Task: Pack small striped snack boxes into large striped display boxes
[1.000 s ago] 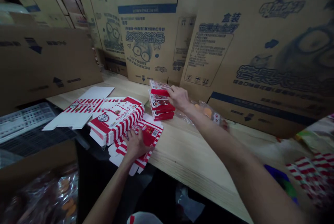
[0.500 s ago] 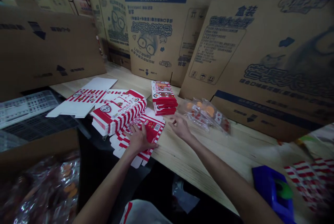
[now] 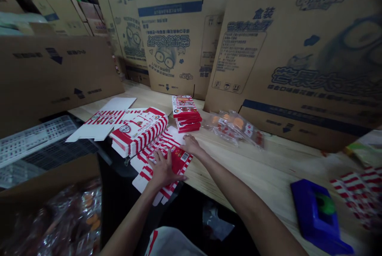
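Note:
Flat red-and-white striped cartons (image 3: 179,163) lie fanned at the front edge of the wooden table. My left hand (image 3: 163,170) rests on the top one, fingers spread and thumb out to the right. At the far right edge of that carton is my right hand (image 3: 191,145), its fingers bent together around the edge; the fingertips are partly hidden. Beside them to the left lies a thick pile of flat printed cartons (image 3: 140,128). Just behind my right hand stands a short stack of filled red-and-white boxes (image 3: 187,112).
Clear sachets of orange and red pieces (image 3: 235,126) lie right of the stack. A blue tape dispenser (image 3: 312,208) sits at the right. Large cardboard boxes (image 3: 170,45) wall off the back. At lower left are an open box of sachets (image 3: 74,216) and a white crate (image 3: 44,132).
My right hand has moved left and onto the edge of the flat carton. My left hand stays spread on the carton. The view has shifted slightly.

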The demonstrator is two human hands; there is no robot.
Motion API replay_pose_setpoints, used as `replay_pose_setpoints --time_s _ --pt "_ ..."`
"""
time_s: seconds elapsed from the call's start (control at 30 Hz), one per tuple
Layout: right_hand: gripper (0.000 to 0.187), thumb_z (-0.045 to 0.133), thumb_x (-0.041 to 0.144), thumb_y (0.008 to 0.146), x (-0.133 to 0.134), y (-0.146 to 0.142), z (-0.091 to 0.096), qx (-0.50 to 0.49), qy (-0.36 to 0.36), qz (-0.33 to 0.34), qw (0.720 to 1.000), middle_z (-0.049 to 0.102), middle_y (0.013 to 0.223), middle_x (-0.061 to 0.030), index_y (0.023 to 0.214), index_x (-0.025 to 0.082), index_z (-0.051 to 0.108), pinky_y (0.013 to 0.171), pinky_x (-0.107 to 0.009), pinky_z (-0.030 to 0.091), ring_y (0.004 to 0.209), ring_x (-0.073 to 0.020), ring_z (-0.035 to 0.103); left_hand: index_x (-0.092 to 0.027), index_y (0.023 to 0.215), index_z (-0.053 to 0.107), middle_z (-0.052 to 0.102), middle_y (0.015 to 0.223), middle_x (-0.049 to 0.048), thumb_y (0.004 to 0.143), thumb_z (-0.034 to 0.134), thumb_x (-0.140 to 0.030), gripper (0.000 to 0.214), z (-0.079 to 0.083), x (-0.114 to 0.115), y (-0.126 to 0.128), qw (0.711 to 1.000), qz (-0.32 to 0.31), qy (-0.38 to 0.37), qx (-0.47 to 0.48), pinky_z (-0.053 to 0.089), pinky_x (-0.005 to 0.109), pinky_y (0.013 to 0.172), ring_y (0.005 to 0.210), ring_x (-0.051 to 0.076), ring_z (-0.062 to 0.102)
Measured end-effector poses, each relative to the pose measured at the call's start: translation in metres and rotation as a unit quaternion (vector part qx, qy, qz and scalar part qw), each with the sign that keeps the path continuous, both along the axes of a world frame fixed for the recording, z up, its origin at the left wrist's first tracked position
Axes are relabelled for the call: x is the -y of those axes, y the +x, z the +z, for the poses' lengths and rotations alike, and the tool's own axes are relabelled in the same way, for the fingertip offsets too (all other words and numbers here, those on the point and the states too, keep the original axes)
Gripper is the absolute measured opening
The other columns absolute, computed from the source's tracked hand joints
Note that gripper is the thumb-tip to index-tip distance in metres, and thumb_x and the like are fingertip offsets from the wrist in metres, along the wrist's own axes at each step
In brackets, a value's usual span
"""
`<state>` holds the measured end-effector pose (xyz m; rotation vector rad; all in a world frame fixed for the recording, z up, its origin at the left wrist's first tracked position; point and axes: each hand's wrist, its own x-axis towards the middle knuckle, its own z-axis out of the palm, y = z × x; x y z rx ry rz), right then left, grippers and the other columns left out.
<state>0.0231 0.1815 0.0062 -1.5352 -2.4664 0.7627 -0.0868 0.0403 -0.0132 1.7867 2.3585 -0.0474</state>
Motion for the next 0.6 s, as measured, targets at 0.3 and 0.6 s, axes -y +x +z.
replay_pose_setpoints --time_s 0.3,0.6 --pt "0.015 0.072 0.025 0.07 0.0 -0.009 0.007 -0.038 -0.078 -0.028 0.996 0.07 0.09 -0.0098 0.08 0.014 0.067 0.069 -0.029 0.045 0.085 -0.0235 0.063 -0.01 0.153 0.016 0.013 0.153 0.0378 0.053 0.064 -0.08 0.131 0.005 0.002 0.003 1.0 -0.004 0.008 0.0 0.01 0.074 0.102 0.143 0.054 0.006" --pt "0.032 0.057 0.034 0.085 0.039 0.047 0.03 -0.261 0.008 -0.131 0.956 0.062 0.12 -0.011 0.111 0.017 0.052 0.094 -0.032 0.047 0.111 -0.0195 0.058 -0.008 0.149 0.022 0.047 0.134 0.0292 0.057 0.076 -0.057 0.117 0.059 0.017 -0.01 0.993 -0.026 0.111 0.029 0.025 0.063 0.104 0.122 0.046 0.047"
